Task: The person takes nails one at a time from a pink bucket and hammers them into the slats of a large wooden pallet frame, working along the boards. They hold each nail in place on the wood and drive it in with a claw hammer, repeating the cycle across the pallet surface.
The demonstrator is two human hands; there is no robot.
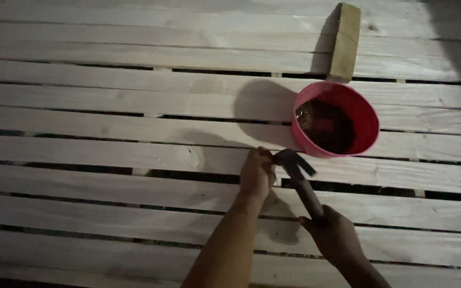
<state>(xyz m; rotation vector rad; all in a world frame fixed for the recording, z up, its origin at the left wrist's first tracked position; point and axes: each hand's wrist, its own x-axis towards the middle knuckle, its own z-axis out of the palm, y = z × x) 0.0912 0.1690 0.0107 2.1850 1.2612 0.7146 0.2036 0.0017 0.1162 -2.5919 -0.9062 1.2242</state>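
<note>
My right hand (333, 234) grips the handle of a dark claw hammer (299, 175), whose head points up and left toward my other hand. My left hand (257, 173) rests on a pale wooden slat (134, 156) with its fingers pinched together at the hammer head; whatever they pinch is too small and dark to make out. A pink plastic bucket (366, 114) stands just beyond the hammer, with dark contents inside that I cannot identify.
Long pale wooden slats (108, 85) run left to right with dark gaps between them. A small rectangular wooden block (345, 42) lies across the slats behind the bucket. The light is dim, with a shadow at the upper right.
</note>
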